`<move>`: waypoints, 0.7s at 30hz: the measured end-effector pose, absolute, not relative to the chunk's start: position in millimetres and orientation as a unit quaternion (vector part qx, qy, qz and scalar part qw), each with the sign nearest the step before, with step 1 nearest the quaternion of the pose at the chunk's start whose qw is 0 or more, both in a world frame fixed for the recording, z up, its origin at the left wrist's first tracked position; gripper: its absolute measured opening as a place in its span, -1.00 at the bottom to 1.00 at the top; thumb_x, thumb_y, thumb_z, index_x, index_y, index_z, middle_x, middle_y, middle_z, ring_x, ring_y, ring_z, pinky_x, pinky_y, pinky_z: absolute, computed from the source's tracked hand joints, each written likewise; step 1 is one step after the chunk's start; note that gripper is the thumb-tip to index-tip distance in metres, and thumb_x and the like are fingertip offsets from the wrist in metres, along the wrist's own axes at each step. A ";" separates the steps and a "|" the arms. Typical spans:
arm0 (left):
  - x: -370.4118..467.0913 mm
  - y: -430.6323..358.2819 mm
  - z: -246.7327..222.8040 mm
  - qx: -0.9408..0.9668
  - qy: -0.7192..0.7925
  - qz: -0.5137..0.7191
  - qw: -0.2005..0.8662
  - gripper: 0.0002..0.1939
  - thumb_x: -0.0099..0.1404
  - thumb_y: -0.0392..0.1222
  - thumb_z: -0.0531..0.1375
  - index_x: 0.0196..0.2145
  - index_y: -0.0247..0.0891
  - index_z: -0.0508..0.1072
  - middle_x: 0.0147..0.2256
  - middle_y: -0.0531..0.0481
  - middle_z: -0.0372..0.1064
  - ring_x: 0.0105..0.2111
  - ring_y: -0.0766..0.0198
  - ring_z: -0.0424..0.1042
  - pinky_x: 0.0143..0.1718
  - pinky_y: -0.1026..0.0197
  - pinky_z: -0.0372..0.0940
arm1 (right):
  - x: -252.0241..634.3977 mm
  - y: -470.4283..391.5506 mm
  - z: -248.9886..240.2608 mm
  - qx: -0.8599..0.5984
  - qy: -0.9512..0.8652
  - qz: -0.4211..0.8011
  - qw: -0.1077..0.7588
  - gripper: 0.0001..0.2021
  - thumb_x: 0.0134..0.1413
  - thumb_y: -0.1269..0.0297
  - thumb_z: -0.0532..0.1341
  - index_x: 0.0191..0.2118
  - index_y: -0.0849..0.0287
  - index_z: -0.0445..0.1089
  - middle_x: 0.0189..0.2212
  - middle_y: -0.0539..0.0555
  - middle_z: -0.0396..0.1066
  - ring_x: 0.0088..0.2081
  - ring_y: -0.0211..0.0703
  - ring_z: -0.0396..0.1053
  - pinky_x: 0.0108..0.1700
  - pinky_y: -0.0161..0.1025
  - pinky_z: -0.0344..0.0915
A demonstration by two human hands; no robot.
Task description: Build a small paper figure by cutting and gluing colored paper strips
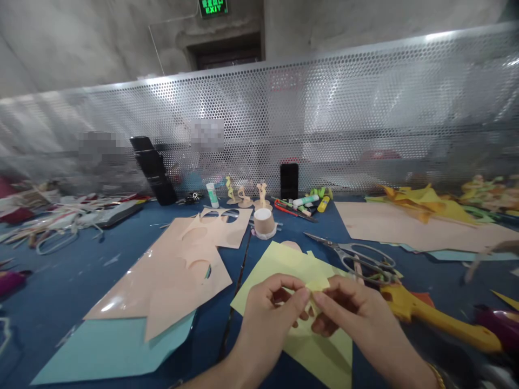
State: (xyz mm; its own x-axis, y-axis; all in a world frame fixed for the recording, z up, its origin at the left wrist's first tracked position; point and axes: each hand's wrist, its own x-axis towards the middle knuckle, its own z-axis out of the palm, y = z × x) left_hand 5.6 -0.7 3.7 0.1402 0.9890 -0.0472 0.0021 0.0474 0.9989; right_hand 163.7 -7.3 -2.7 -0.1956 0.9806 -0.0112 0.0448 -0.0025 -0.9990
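Observation:
Between my fingertips is a small piece of pale yellow paper [318, 284], pinched from both sides. My left hand [279, 305] has thumb and forefinger closed on its left edge. From the right, my right hand [348, 305] grips it the same way, the other fingers curled beneath. Under both hands lies a larger yellow-green paper sheet [270, 270] on the blue table. Just beyond my right hand are metal scissors [357, 254], blades pointing left. A yellow-handled tool [441, 321] lies right of my right hand, its kind unclear.
Peach sheets with cut-out holes [170, 275] overlap a light blue sheet [109, 351] at left. A paper roll [264, 222] stands ahead. Small paper figures [245, 197], a glue stick [212, 195] and a phone [289, 181] line the perforated metal divider [251, 113]. Orange-yellow paper [430, 202] lies right.

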 end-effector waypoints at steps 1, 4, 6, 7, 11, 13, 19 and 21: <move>5.5 -0.6 4.2 0.523 0.476 0.450 0.546 -0.85 0.11 -0.14 0.27 -0.44 -0.30 0.47 -0.64 0.10 0.35 -0.59 0.37 0.35 -0.57 0.36 0.22 | 163.4 -7.7 -1.5 -0.462 -0.554 0.532 0.444 -0.63 -0.01 -0.07 0.27 -0.39 0.21 0.37 -0.59 0.03 0.48 -0.56 -0.27 0.46 -0.50 -0.41 0.42; 5.6 0.0 5.3 0.524 0.476 0.447 0.547 -0.84 0.12 -0.14 0.26 -0.45 -0.30 0.47 -0.63 0.10 0.33 -0.60 0.38 0.35 -0.58 0.37 0.21 | 162.9 -8.9 1.2 -0.470 -0.551 0.517 0.457 -0.61 -0.03 -0.08 0.27 -0.35 0.22 0.41 -0.64 0.02 0.46 -0.60 -0.30 0.41 -0.53 -0.43 0.39; 5.8 0.8 5.3 0.526 0.474 0.447 0.548 -0.84 0.12 -0.14 0.26 -0.45 -0.30 0.47 -0.63 0.10 0.33 -0.60 0.38 0.36 -0.59 0.38 0.21 | 163.0 -9.2 1.8 -0.476 -0.550 0.514 0.454 -0.62 -0.01 -0.07 0.27 -0.39 0.22 0.42 -0.67 0.03 0.45 -0.61 -0.31 0.39 -0.52 -0.43 0.38; 6.0 1.2 4.9 0.524 0.474 0.447 0.548 -0.84 0.13 -0.14 0.26 -0.45 -0.31 0.47 -0.63 0.10 0.33 -0.61 0.38 0.36 -0.59 0.38 0.22 | 163.1 -9.0 1.9 -0.477 -0.550 0.514 0.453 -0.63 -0.01 -0.06 0.27 -0.41 0.22 0.42 -0.67 0.03 0.45 -0.61 -0.31 0.39 -0.52 -0.43 0.37; 6.5 2.0 3.3 0.506 0.467 0.454 0.565 -0.82 0.13 -0.12 0.26 -0.44 -0.31 0.45 -0.65 0.12 0.31 -0.63 0.39 0.35 -0.62 0.39 0.23 | 162.9 -7.4 1.5 -0.469 -0.540 0.533 0.451 -0.62 -0.03 -0.06 0.28 -0.44 0.22 0.44 -0.67 0.04 0.45 -0.61 -0.30 0.39 -0.53 -0.42 0.36; 6.8 1.4 3.0 0.495 0.456 0.462 0.577 -0.82 0.13 -0.12 0.26 -0.43 -0.31 0.44 -0.65 0.13 0.31 -0.64 0.39 0.35 -0.64 0.39 0.24 | 162.2 -6.3 0.6 -0.470 -0.531 0.544 0.448 -0.62 -0.05 -0.06 0.29 -0.44 0.23 0.44 -0.67 0.04 0.45 -0.62 -0.29 0.39 -0.53 -0.40 0.36; 9.8 -3.2 4.6 0.467 0.433 0.454 0.623 -0.78 0.17 -0.09 0.25 -0.41 -0.29 0.36 -0.61 0.15 0.31 -0.68 0.39 0.39 -0.72 0.41 0.22 | 161.2 -3.9 -6.7 -0.481 -0.543 0.512 0.460 -0.67 -0.05 0.00 0.31 -0.43 0.22 0.45 -0.67 -0.08 0.28 -0.68 -0.38 0.25 -0.62 -0.43 0.23; 10.9 -3.8 5.7 0.458 0.428 0.448 0.637 -0.77 0.18 -0.07 0.24 -0.40 -0.28 0.34 -0.59 0.14 0.35 -0.66 0.36 0.43 -0.66 0.38 0.29 | 161.7 -4.0 -7.1 -0.482 -0.554 0.499 0.460 -0.68 -0.06 0.01 0.32 -0.41 0.21 0.44 -0.63 -0.08 0.26 -0.66 -0.38 0.24 -0.63 -0.42 0.22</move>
State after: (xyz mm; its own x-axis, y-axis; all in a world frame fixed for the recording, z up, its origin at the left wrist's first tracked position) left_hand 10.9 -3.8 5.7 0.2307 0.9637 -0.1346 -0.1787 0.1780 0.9677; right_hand 161.7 -4.0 -7.1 -0.1124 0.9932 0.0296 0.0747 0.0381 -0.9965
